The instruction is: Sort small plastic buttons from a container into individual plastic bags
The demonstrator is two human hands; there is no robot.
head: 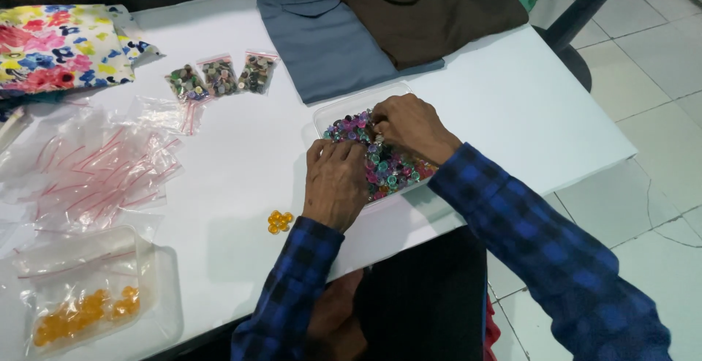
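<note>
A clear tray [327,116] of colourful beads [387,167] sits on the white counter [241,163], its long side slanting from far left to near right. The left hand [335,182] lies flat and open on the beads. The right hand [411,125] curls down into them, fingertips pinched together, but I cannot tell what they hold.

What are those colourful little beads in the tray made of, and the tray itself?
The beads look like glossy, partly translucent plastic or glass; they catch glints of light. The tray seems to be thin clear plastic, since the white table shows through its rim.
</note>
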